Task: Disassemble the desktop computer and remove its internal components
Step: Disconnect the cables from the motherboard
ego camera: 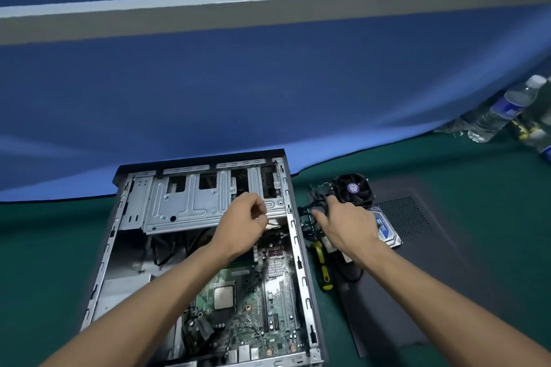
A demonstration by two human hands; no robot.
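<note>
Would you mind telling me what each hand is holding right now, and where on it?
The left hand pinches something small and pale at the metal drive cage's edge; what it is cannot be told. The right hand reaches onto loose black cables; its grip is unclear.

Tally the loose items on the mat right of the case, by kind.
Cooler fan: 1
Hard drive: 1
Screwdriver: 1
Side panel: 1
Cable bundle: 1
Water bottles: at least 2, partly cut off
Total: at least 7
</note>
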